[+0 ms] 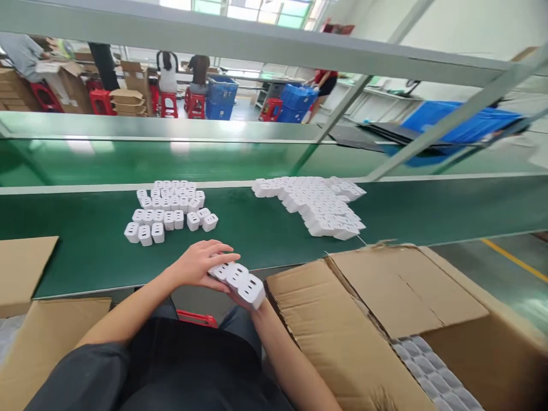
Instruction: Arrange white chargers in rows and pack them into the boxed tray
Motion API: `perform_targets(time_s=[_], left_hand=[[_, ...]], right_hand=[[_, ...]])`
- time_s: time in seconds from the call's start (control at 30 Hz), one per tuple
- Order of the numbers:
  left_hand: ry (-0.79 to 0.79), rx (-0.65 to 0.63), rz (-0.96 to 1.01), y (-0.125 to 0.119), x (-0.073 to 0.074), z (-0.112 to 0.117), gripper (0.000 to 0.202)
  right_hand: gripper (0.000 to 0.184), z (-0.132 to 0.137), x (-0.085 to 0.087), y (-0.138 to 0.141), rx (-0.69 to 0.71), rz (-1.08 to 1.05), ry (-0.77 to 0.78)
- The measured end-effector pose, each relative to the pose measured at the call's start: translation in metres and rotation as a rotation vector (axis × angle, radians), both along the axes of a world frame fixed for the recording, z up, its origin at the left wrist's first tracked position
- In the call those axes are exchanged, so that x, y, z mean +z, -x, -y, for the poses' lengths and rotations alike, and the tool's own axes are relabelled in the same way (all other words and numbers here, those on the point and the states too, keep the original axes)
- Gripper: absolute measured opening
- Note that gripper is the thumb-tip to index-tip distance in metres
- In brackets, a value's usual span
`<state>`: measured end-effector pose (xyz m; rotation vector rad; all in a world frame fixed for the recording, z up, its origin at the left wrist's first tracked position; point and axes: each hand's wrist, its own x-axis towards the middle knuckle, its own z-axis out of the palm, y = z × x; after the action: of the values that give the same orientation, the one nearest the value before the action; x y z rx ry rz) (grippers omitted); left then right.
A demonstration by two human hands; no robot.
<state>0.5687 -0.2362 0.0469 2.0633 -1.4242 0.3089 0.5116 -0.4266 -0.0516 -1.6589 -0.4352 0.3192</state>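
Observation:
Just off the table's near edge, a short row of white USB charger blocks (237,277) is held in both hands, port faces turned up. My left hand (199,264) closes round the row's left end, thumb below and fingers across the top. My right hand (240,299) is under the row; the chargers hide most of its fingers. On the green table (240,228), beyond my left hand, stand loose groups of the same chargers (169,202). A larger, tightly packed cluster of chargers (317,200) stands farther right.
An open cardboard box (402,291) with grey moulded trays (436,374) sits at my right. Another cardboard box (55,325) is at my left. A metal frame bar (274,43) crosses above the table. Several people, red stools (169,104) and blue crates (220,97) are beyond.

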Motion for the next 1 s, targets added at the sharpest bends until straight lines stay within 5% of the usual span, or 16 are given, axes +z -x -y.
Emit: perform_targets(time_s=[0.17, 0.37, 0.5, 0.67, 1.0], left_hand=[[0.070, 0.205, 0.002, -0.023, -0.006, -0.061, 0.062], [-0.003, 0.409, -0.017, -0.040, -0.022, -0.071, 0.048], [-0.176, 0.464, 0.121, -0.047, -0.019, -0.067, 0.043], [-0.402, 0.492, 0.254, -0.058, -0.011, -0.067, 0.049], [-0.476, 0.573, 0.311, -0.066, -0.001, -0.079, 0.052]], right_hand=[[0.051, -0.057, 0.029, -0.061, 0.181, -0.253, -0.265], [0.052, -0.053, 0.062, -0.086, 0.297, -0.506, -0.381], [0.057, -0.033, 0.061, -0.088, 0.208, -0.577, -0.389], [0.040, -0.031, 0.058, -0.087, 0.060, -0.549, -0.475], [0.036, -0.029, 0.054, -0.082, -0.023, -0.530, -0.610]])
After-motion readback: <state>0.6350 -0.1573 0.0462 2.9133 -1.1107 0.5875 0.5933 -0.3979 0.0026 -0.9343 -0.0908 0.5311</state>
